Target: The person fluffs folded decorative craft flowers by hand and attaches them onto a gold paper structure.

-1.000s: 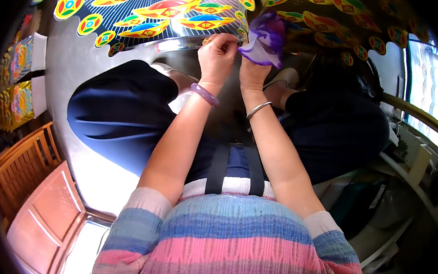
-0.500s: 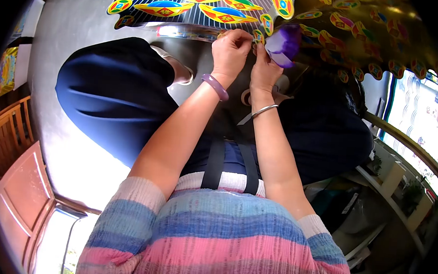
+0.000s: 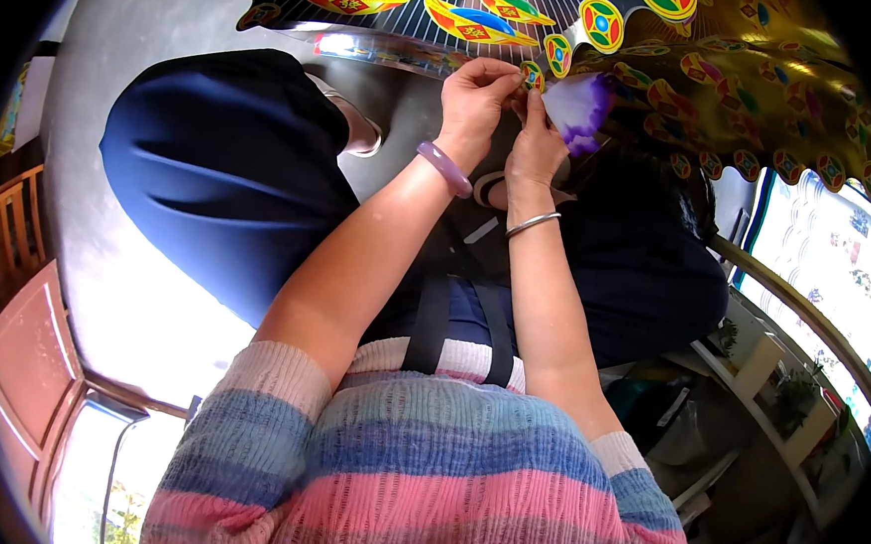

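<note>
At the top of the head view hangs a large shiny paper piece printed with red, yellow, blue and green boat shapes and discs. My left hand pinches the lower edge of it near a small round disc. Close beside, my right hand holds a white and purple petal-like piece, its thumb and fingertips meeting the same edge. The fingertips of both hands nearly touch. What lies between them is too small to make out.
Dark trouser legs are spread to both sides above a grey floor. A reddish-brown wooden panel and slatted wood stand at left. Shelving and a bright window are at right.
Both hands and the printed paper have shifted to the right in view. The purple and white piece has turned, showing more white. My left hand remains at the paper's edge.
</note>
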`<state>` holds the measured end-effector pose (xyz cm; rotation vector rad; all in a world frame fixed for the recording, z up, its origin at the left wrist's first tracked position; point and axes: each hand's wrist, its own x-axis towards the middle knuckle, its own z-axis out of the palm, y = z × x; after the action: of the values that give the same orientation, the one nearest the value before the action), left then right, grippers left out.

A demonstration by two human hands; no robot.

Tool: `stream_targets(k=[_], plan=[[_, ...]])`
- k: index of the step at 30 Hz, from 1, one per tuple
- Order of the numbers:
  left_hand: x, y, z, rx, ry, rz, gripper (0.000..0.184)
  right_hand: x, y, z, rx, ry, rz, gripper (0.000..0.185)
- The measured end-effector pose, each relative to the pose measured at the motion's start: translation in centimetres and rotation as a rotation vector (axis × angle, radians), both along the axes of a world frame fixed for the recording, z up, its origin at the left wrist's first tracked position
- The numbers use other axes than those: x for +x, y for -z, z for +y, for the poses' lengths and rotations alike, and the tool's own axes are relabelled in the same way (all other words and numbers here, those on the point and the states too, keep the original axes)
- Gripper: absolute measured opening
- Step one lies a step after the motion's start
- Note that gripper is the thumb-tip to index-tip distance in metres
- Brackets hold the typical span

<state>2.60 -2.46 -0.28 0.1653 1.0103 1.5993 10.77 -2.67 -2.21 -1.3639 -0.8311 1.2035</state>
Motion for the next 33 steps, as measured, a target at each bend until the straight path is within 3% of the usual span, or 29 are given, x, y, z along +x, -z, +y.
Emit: stream_targets(k=[4, 10, 11, 15, 17, 20, 29, 33], plan=[[0.1, -0.1, 0.0, -0.030, -0.004, 0.007, 0.007, 0.9, 1.5, 0.2, -0.028, -0.044, -0.123, 0.022], [0.3, 0.3, -0.1, 0.011, 0.021, 0.119, 0.009, 0.0, -0.5, -0.5, 0.032, -0.021, -0.049, 0.022], [0.3, 0.5, -0.1, 0.033, 0.027, 0.169, 0.008, -0.1, -1.0, -0.6, 0.023, -0.030, 0.067, 0.021], [0.3, -0.2, 0.0, 0.160, -0.075, 0.857, 0.005, 0.7, -1.7, -0.5, -0.043, -0.066, 0.551, 0.023], [0.2, -0.6, 0.0, 0.173, -0.038, 0.983, 0.005, 1.1, -1.6, 0.0, -0.097, -0.069, 0.747, 0.025], [-0.1, -0.2, 0.1, 0.215, 0.022, 1.192, 0.009, 1.2, -0.1, 0.6, -0.146, 0.026, 0.837, 0.023], [-1.2, -1.3, 0.5, 0.406, 0.129, 1.471, 0.015, 0.9, 0.3, 0.5, -0.011, 0.266, 0.799, 0.020], [-1.8, -0.8, 0.6, 0.298, 0.127, 1.303, 0.019, 4.5, -3.7, 1.0, 0.100, 0.341, 0.729, 0.013]])
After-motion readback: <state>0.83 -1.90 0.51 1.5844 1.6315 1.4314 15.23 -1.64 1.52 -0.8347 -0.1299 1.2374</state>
